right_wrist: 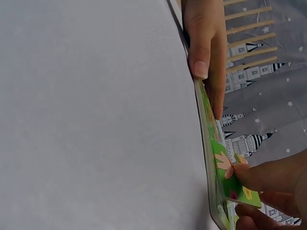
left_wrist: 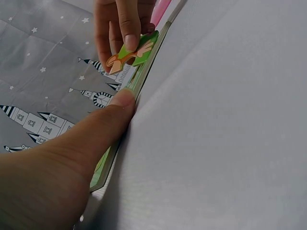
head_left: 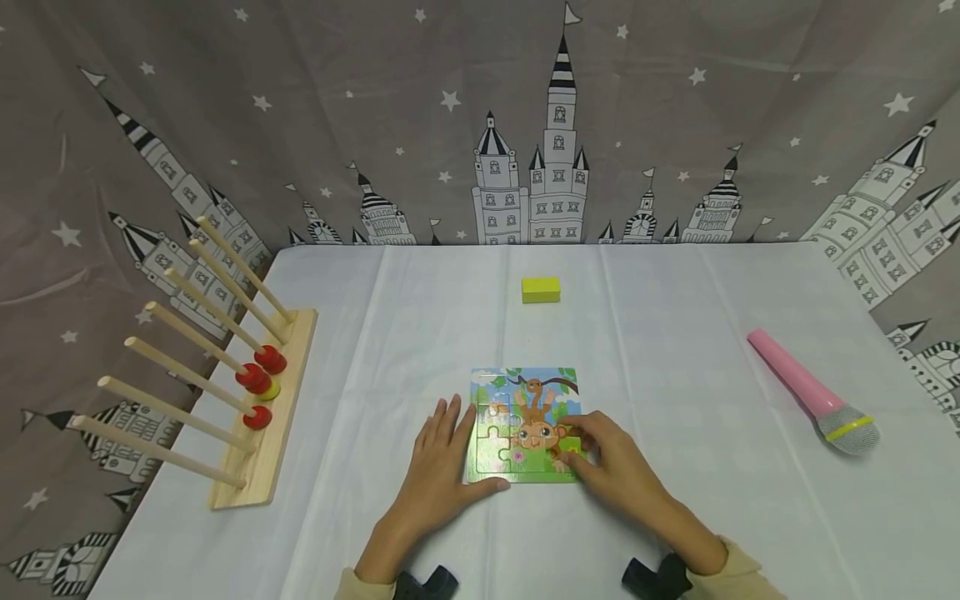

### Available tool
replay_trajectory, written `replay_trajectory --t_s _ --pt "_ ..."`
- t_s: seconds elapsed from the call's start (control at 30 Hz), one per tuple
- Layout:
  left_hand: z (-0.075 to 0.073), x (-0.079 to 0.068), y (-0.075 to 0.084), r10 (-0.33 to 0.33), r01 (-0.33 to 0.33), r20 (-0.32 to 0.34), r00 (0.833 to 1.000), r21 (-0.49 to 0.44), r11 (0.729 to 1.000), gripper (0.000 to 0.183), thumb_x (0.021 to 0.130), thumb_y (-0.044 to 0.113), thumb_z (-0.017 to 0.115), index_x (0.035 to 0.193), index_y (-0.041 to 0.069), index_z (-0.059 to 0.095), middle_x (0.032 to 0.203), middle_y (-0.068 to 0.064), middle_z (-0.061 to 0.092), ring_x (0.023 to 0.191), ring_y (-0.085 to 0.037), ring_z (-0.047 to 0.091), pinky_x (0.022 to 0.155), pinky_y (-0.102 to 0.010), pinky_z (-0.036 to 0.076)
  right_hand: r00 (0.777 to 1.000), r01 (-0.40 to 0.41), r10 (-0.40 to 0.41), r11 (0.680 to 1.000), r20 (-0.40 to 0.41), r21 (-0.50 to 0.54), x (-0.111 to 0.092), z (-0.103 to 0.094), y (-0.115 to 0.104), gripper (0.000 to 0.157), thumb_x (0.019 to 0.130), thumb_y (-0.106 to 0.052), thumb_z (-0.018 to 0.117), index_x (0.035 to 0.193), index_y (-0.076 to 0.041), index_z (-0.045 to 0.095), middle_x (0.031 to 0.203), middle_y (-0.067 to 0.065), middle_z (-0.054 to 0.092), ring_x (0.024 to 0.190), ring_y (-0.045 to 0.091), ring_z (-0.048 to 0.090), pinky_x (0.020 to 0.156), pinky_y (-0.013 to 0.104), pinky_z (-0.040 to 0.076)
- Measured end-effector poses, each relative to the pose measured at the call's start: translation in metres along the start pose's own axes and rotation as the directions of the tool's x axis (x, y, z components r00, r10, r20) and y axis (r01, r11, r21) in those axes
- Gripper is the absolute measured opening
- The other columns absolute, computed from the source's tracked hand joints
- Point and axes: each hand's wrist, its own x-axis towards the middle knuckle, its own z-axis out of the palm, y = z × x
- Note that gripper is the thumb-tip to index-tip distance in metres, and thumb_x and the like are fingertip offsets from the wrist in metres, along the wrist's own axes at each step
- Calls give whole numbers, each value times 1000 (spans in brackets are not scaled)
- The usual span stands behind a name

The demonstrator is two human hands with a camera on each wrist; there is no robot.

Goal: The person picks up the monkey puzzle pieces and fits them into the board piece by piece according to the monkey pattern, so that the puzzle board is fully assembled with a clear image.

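A square jigsaw puzzle (head_left: pixel 532 408) with a monkey picture lies flat in its tray at the middle of the white table. My left hand (head_left: pixel 433 487) rests along its left side, fingers extended, with the thumb on the lower edge. Between the thumb and fingers of my right hand (head_left: pixel 622 471) is a green puzzle piece (right_wrist: pixel 224 172), pinched over the puzzle's lower right corner. The left wrist view shows this puzzle piece (left_wrist: pixel 144 50) tilted, raised from the tray at least in part. The right fingers hide some of that corner.
At the left stands a wooden peg rack (head_left: pixel 296 375) with several red beads (head_left: pixel 271 359) and a yellow one. Behind the puzzle sits a yellow block (head_left: pixel 541 290). A pink toy microphone (head_left: pixel 798 375) lies at the right. Castle-print cloth (head_left: pixel 450 150) hangs behind the table.
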Motion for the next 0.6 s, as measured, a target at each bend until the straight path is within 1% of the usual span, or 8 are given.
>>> replay_trajectory --t_s 0.1,0.17,0.33,0.47,0.6 --pt "0 0 0 1 -1 -1 1000 1 1000 102 67 65 64 143 7 27 152 -15 15 142 -31 6 113 -49 11 1000 7 -7 999 -23 -38 0 2 1 39 71 -12 76 108 -11 64 93 -2 56 80 9 44 66 22 41" --pt "0 1 0 1 -1 0 1000 -1 1000 102 67 65 64 143 7 27 152 -15 15 142 -31 6 113 -48 11 999 24 -27 998 -40 -66 -1 3 2 40 70 -16 77 107 -11 65 98 -1 56 85 10 43 70 25 42" --pt "0 1 0 3 -3 -3 1000 2 1000 102 67 65 64 143 7 28 152 -15 16 142 -31 7 113 -48 11 993 86 -94 989 -67 -124 -3 6 5 46 68 -24 78 110 -9 64 113 7 54 99 20 43 80 36 39" --pt "0 0 0 7 -7 -7 1000 2 1000 101 67 64 64 142 7 28 151 -15 16 142 -31 7 113 -49 12 993 87 -98 984 -60 -158 -4 8 6 51 70 -29 77 114 -8 62 125 12 50 109 27 41 82 40 34" --pt "0 0 1 8 -8 -8 1000 -2 1000 101 67 64 64 142 7 28 151 -15 16 141 -31 8 112 -49 12 994 91 -101 979 -44 -182 -6 10 6 53 72 -31 74 118 -8 60 132 14 46 117 30 38 85 42 33"
